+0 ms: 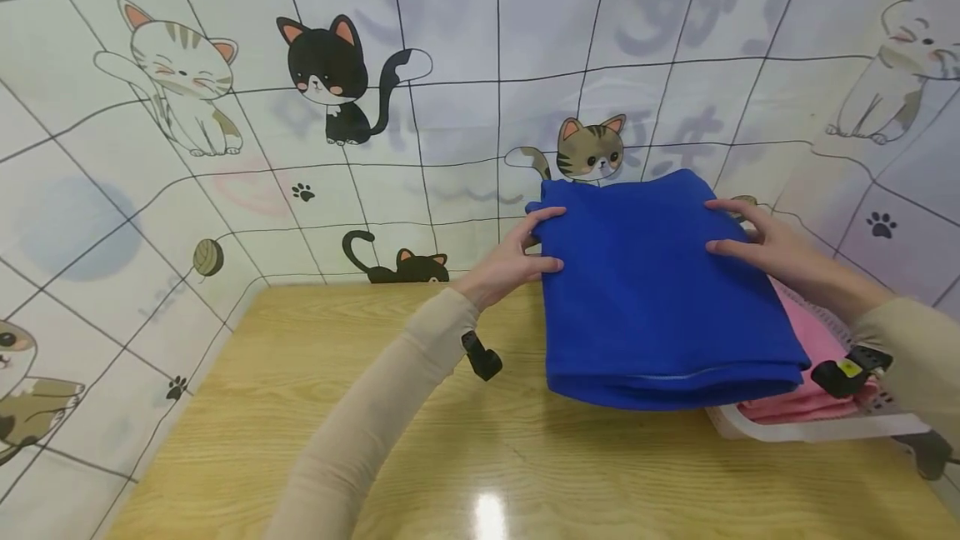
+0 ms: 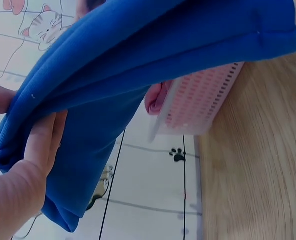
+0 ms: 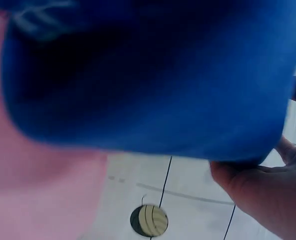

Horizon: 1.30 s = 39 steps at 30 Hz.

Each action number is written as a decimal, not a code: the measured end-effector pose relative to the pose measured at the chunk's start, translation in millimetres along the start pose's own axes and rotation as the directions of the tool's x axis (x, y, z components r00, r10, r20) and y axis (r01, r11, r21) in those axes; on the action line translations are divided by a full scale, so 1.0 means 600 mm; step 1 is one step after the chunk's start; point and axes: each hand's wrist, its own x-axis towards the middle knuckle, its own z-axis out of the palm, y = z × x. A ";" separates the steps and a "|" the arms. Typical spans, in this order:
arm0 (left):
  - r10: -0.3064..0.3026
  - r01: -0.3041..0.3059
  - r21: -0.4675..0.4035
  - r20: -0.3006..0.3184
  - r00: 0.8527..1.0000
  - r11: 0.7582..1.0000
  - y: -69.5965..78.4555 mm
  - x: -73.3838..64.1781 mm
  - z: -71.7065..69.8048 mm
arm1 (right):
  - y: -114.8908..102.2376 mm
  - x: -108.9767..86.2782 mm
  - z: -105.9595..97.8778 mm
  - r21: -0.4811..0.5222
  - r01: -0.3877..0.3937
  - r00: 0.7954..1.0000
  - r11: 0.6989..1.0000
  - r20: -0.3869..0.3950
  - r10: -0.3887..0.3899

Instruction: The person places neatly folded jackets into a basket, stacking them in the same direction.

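Note:
A thick folded blue cloth (image 1: 660, 290) is held up above the table, with its layered lower edge facing me; whether it is a garment cannot be told. My left hand (image 1: 513, 261) grips its left edge, and in the left wrist view the fingers (image 2: 40, 145) reach in under the layers. On the opposite edge my right hand (image 1: 772, 248) holds the cloth, with thumb and fingertips on its upper face. The right wrist view has the blue cloth (image 3: 162, 100) filling most of the frame, blurred, and part of the right hand (image 3: 272, 185) at its edge.
A white perforated plastic basket (image 1: 832, 427) stands at the right of the wooden table (image 1: 360, 407), partly behind the blue cloth. Folded pink cloth (image 1: 810, 332) lies in it. A white wall covering (image 1: 465, 32) with grid lines and cartoon cats surrounds the table's back and sides.

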 end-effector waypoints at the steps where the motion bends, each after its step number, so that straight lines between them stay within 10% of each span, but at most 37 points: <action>1: 0.006 -0.006 -0.013 -0.002 1.000 1.000 -0.001 0.004 0.005 | 0.004 0.000 -0.004 0.002 0.006 1.000 1.000 -0.006 -0.006; 39: 0.026 -0.002 -0.209 0.115 0.993 0.978 -0.017 0.114 0.142 | 0.123 -0.001 -0.130 -0.204 -0.033 0.995 0.978 -0.104 0.012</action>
